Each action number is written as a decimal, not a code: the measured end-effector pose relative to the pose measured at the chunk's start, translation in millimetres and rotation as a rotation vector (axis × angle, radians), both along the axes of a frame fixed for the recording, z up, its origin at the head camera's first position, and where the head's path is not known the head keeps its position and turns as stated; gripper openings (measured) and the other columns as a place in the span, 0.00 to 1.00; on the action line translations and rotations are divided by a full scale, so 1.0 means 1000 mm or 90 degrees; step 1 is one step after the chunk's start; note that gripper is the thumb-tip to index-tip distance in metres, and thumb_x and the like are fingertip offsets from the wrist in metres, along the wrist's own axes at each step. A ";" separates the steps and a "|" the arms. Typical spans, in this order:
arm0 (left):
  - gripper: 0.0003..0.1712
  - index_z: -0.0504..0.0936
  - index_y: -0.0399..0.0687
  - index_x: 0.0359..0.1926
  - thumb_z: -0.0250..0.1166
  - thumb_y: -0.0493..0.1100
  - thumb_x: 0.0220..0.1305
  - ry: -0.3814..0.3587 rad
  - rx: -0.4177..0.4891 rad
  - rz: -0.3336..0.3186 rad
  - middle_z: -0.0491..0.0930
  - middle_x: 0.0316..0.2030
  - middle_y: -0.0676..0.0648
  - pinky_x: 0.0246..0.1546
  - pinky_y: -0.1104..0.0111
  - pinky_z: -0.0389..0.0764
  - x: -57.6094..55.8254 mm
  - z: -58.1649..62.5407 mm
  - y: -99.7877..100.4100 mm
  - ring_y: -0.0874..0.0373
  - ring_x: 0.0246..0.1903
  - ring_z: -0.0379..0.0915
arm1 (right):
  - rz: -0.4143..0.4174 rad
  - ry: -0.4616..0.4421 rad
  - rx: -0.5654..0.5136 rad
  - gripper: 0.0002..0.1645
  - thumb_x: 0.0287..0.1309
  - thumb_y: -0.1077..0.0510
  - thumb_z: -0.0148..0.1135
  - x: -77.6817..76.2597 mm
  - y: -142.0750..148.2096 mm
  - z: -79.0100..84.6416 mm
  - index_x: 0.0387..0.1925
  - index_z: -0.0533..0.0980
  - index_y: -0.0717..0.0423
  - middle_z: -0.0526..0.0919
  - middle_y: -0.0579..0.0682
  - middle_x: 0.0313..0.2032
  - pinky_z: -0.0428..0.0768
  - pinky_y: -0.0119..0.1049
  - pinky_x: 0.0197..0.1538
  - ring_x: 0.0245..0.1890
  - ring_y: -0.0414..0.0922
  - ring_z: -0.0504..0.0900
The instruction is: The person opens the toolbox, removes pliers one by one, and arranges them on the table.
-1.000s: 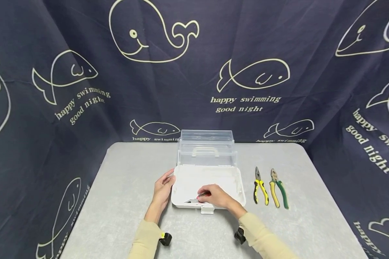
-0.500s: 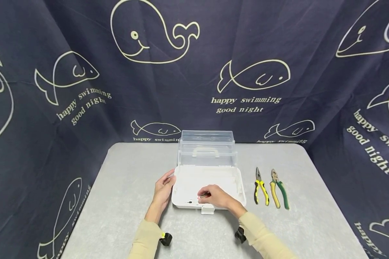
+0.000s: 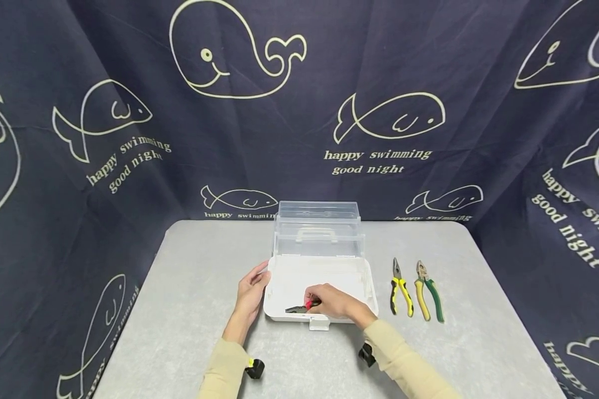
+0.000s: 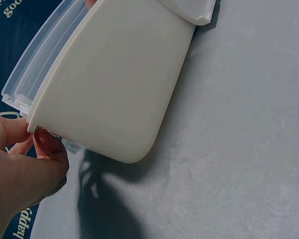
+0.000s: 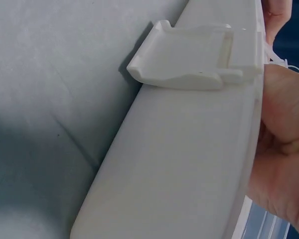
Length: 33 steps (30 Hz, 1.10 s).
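A white plastic toolbox (image 3: 292, 277) stands on the table with its clear lid (image 3: 319, 213) raised at the back. My left hand (image 3: 249, 295) grips the box's left rim, thumb and fingers pinching its corner in the left wrist view. Inside the front of the box, my right hand (image 3: 331, 302) holds pliers (image 3: 295, 310) with a dark head and red-and-black handles. Their head points left, just above the front rim in the head view; most of the handles are hidden in the hand. In the right wrist view the front wall hides the pliers.
Right of the box lie yellow-and-black long-nose pliers (image 3: 401, 288) and yellow-and-green combination pliers (image 3: 429, 291). A white latch (image 3: 319, 322) hangs at the box front. A dark curtain with fish drawings (image 3: 299, 122) surrounds the grey table (image 3: 189, 266).
The pliers in my right hand dipped almost out of sight behind the front rim, then came up again, showing more of their dark head and red grip. My left hand stays in place.
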<state>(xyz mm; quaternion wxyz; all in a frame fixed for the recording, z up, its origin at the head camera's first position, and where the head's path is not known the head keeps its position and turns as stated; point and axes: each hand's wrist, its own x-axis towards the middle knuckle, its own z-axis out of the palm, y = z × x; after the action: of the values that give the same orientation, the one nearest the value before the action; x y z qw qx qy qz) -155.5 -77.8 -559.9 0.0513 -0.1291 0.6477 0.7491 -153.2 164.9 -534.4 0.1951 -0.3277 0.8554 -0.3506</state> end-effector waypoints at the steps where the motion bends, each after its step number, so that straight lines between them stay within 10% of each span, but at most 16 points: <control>1: 0.24 0.75 0.37 0.69 0.61 0.35 0.75 0.002 0.000 0.002 0.78 0.55 0.38 0.51 0.73 0.77 0.000 -0.001 0.000 0.59 0.50 0.74 | -0.001 0.000 -0.012 0.10 0.59 0.66 0.72 0.001 0.001 0.000 0.33 0.76 0.62 0.79 0.51 0.28 0.69 0.30 0.37 0.29 0.37 0.69; 19: 0.23 0.76 0.42 0.69 0.61 0.38 0.75 0.003 -0.014 -0.002 0.79 0.54 0.41 0.50 0.74 0.77 0.002 -0.005 -0.001 0.58 0.50 0.75 | -0.196 0.109 -0.202 0.13 0.61 0.58 0.74 0.011 0.030 -0.008 0.47 0.87 0.55 0.89 0.48 0.42 0.83 0.32 0.42 0.37 0.36 0.82; 33: 0.23 0.77 0.45 0.68 0.62 0.39 0.75 -0.005 -0.022 -0.002 0.79 0.54 0.43 0.50 0.75 0.77 -0.001 -0.006 -0.002 0.58 0.50 0.75 | -0.358 0.023 -0.338 0.19 0.61 0.63 0.73 0.014 0.067 0.013 0.52 0.83 0.67 0.90 0.58 0.39 0.86 0.33 0.44 0.38 0.39 0.88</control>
<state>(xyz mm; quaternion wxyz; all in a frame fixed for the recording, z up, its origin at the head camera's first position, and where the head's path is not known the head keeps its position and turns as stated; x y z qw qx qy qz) -156.2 -79.5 -565.9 0.0528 -0.1318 0.6605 0.7373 -139.1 231.7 -521.5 -0.0158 -0.1255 0.7947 -0.5937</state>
